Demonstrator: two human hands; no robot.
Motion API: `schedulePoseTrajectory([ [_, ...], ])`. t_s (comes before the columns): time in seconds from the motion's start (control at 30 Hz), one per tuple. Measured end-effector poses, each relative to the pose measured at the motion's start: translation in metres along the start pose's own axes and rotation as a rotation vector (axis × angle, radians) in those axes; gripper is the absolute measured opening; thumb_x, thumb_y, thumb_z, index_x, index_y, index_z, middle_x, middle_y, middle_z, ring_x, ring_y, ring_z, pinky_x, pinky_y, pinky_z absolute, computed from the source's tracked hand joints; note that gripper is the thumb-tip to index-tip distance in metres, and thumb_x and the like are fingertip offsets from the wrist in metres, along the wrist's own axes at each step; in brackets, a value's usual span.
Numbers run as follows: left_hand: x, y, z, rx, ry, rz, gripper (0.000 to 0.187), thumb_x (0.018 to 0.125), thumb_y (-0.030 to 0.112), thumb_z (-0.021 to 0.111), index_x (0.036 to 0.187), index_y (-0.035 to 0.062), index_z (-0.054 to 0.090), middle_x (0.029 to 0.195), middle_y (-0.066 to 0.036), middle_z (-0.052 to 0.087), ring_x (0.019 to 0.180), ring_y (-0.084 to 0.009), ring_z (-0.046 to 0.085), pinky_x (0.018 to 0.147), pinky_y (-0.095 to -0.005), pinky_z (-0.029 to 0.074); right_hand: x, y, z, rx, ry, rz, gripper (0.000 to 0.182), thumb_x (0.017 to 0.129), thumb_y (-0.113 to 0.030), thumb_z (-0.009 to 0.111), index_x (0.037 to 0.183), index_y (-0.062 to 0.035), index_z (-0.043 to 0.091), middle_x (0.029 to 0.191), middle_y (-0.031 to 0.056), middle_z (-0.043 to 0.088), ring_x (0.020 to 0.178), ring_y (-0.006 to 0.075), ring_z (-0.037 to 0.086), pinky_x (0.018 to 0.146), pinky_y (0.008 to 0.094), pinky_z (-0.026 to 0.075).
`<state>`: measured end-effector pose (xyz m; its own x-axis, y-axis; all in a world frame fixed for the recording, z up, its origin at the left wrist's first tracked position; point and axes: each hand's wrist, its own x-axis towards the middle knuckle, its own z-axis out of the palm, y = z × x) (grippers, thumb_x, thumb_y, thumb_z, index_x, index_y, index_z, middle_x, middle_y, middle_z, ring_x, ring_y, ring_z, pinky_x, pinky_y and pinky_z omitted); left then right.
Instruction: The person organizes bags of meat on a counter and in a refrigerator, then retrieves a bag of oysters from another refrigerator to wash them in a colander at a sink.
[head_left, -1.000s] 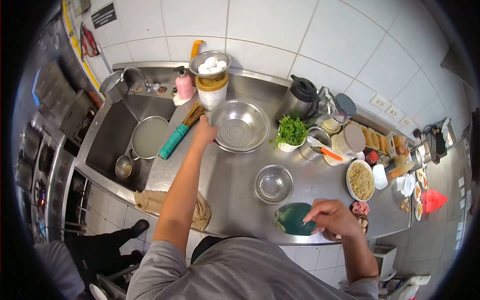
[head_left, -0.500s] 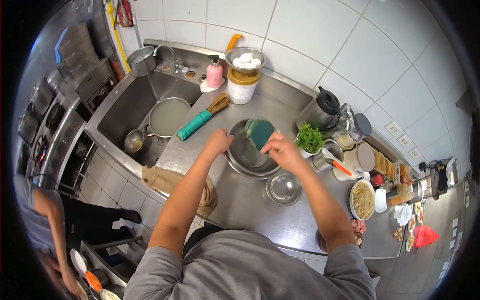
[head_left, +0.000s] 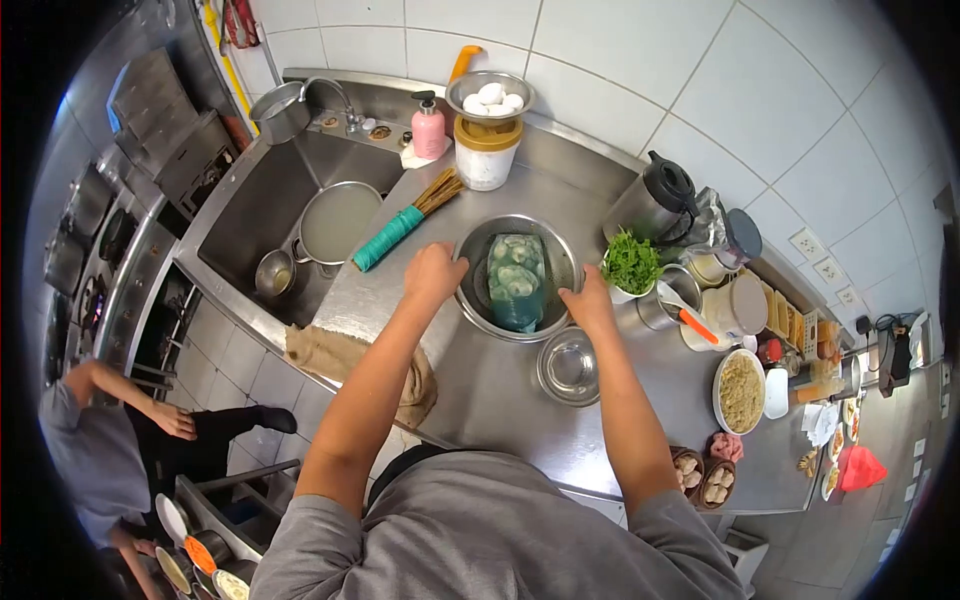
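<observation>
A green-tinted bag (head_left: 516, 283) with pale round pieces lies inside a metal bowl (head_left: 470, 312) on the steel counter. My left hand (head_left: 434, 274) grips the bowl's left rim. On the opposite side, my right hand (head_left: 590, 298) holds the right rim, thumb towards the inside. A smaller, shiny bowl (head_left: 568, 367) sits just below the large one, beside my right hand. Fresh green herbs (head_left: 631, 263) stand to the right of my right hand, and a stick bundle wrapped in green (head_left: 388, 238) lies to the left.
At the left is a sink (head_left: 250, 215) holding a pot (head_left: 341, 222). Eggs in a bowl (head_left: 491, 100) top a tub at the back. A brown cloth (head_left: 335, 358) hangs over the front edge. Another person (head_left: 90, 440) is at the lower left. A jug (head_left: 650, 205) stands back right.
The green bag, earlier lifted in my right hand, now lies in the bowl. My right hand has let it go and moved right to the rim. The other person has shifted an arm.
</observation>
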<state>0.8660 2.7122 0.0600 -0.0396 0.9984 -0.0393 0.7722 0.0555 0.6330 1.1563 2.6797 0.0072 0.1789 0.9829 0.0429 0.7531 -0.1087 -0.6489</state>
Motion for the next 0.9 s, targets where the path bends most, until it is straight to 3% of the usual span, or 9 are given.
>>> schedulePoseTrajectory([
  [0.07, 0.006, -0.005, 0.000, -0.026, 0.001, 0.046, 0.029, 0.078, 0.024, 0.064, 0.084, -0.0044, 0.063, 0.087, -0.027, 0.065, 0.088, -0.0425, 0.064, 0.079, -0.0487, 0.050, 0.008, 0.009, 0.011, -0.092, 0.195, -0.185, 0.053, 0.086, -0.031, 0.069, 0.126, 0.0007, 0.052, 0.114, 0.0224, 0.062, 0.103, 0.0345, 0.062, 0.087, 0.0401, 0.051],
  [0.1, 0.007, -0.008, 0.000, -0.058, 0.001, 0.085, 0.028, 0.078, 0.023, 0.064, 0.085, -0.0044, 0.063, 0.087, -0.027, 0.065, 0.088, -0.0431, 0.063, 0.080, -0.0487, 0.049, 0.013, 0.018, 0.008, -0.087, 0.195, -0.182, 0.053, 0.086, -0.031, 0.069, 0.126, 0.0007, 0.052, 0.114, 0.0224, 0.062, 0.103, 0.0345, 0.062, 0.087, 0.0401, 0.051],
  [0.17, 0.009, 0.002, -0.007, -0.074, 0.013, 0.089, 0.027, 0.079, 0.021, 0.063, 0.084, -0.0047, 0.063, 0.084, -0.026, 0.066, 0.082, -0.0403, 0.065, 0.076, -0.0471, 0.051, 0.018, -0.001, -0.021, 0.644, -0.192, 0.325, 0.036, 0.096, -0.037, 0.057, 0.115, -0.0062, 0.058, 0.084, 0.0088, 0.065, 0.070, 0.0220, 0.063, 0.060, 0.0371, 0.052],
  [0.27, 0.015, 0.004, -0.014, -0.301, -0.037, 0.004, 0.023, 0.082, 0.018, 0.060, 0.084, -0.0048, 0.063, 0.078, -0.022, 0.066, 0.071, -0.0322, 0.067, 0.067, -0.0426, 0.054, 0.023, 0.008, -0.014, 0.771, -0.221, 0.447, 0.032, 0.102, -0.039, 0.045, 0.107, -0.0108, 0.058, 0.070, -0.0006, 0.058, 0.053, 0.0124, 0.053, 0.045, 0.0315, 0.043],
  [0.4, 0.010, 0.004, -0.042, -0.786, -0.111, -0.075, 0.019, 0.085, 0.013, 0.057, 0.093, -0.0033, 0.063, 0.079, -0.010, 0.065, 0.063, -0.0170, 0.064, 0.056, -0.0317, 0.054, 0.015, 0.008, -0.001, 0.797, -0.132, 0.459, 0.045, 0.098, -0.042, 0.053, 0.111, 0.0011, 0.057, 0.075, 0.0071, 0.059, 0.061, 0.0154, 0.056, 0.047, 0.0305, 0.045],
  [0.53, 0.042, -0.041, -0.079, -0.897, -0.070, -0.025, 0.019, 0.085, 0.013, 0.057, 0.098, 0.0001, 0.063, 0.077, -0.005, 0.063, 0.059, -0.0138, 0.059, 0.050, -0.0267, 0.047, 0.015, 0.020, 0.010, 0.486, -0.252, 0.339, 0.043, 0.086, -0.029, 0.066, 0.112, 0.0036, 0.056, 0.082, 0.0089, 0.059, 0.072, 0.0182, 0.057, 0.060, 0.0362, 0.049],
  [0.57, 0.037, -0.043, -0.099, -0.865, -0.058, -0.042, 0.019, 0.085, 0.013, 0.057, 0.098, 0.0006, 0.064, 0.077, -0.004, 0.062, 0.059, -0.0131, 0.058, 0.051, -0.0269, 0.047, 0.011, 0.005, 0.007, 0.586, -0.239, 0.420, 0.033, 0.080, -0.017, 0.065, 0.105, 0.0038, 0.058, 0.083, 0.0070, 0.057, 0.064, 0.0174, 0.052, 0.052, 0.0361, 0.042],
  [0.77, 0.030, -0.128, -0.203, -0.763, 0.106, -0.102, 0.019, 0.085, 0.013, 0.055, 0.098, 0.0018, 0.064, 0.077, -0.001, 0.060, 0.063, -0.0107, 0.056, 0.055, -0.0265, 0.046, 0.010, -0.071, 0.022, 0.844, 0.027, 0.562, 0.032, 0.080, -0.018, 0.065, 0.104, 0.0024, 0.057, 0.078, 0.0059, 0.057, 0.063, 0.0182, 0.056, 0.053, 0.0331, 0.045],
  [0.9, 0.021, -0.211, -0.256, -0.756, 0.190, -0.165, 0.019, 0.085, 0.012, 0.054, 0.097, 0.0022, 0.064, 0.078, -0.001, 0.060, 0.062, -0.0105, 0.056, 0.054, -0.0265, 0.045, 0.035, -0.129, 0.045, 0.788, 0.003, 0.429, 0.027, 0.081, -0.018, 0.063, 0.100, 0.0010, 0.059, 0.082, 0.0083, 0.062, 0.063, 0.0183, 0.059, 0.054, 0.0328, 0.048],
])
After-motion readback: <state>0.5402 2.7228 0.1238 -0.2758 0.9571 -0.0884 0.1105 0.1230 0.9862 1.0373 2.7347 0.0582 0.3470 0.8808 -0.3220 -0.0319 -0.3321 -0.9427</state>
